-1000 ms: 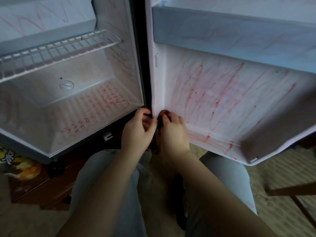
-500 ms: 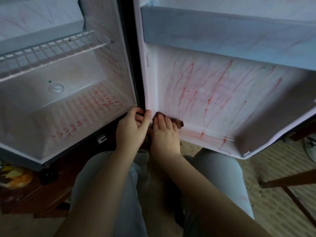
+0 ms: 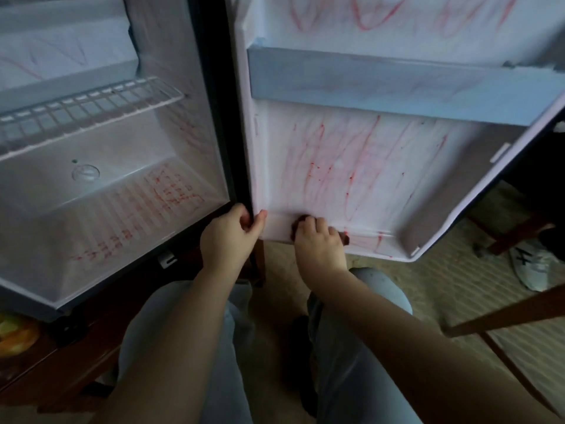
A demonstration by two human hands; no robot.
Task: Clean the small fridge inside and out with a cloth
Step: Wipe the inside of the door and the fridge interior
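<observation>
Two hands are meeting at frame centre: the left hand (image 3: pixel 227 237) is gripping the bottom corner of the fridge door (image 3: pixel 367 166), the right hand (image 3: pixel 318 243) pressing a dark cloth (image 3: pixel 345 239) onto its red-streaked ledge.

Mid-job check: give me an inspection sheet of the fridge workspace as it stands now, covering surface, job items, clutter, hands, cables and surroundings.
Surface: fridge door stands open, with red streaks across its inner panel; the fridge floor also carries red marks.
Job's things: the dark cloth is on the door's bottom ledge; the wire shelf is in place.
Clutter: a coloured packet at lower left, too blurred to identify.
Grippers: left hand grips the door's lower corner; right hand presses the cloth against the ledge.
Cables: nothing seen.
Surroundings: woven mat, shoe and wooden frame at right.
</observation>
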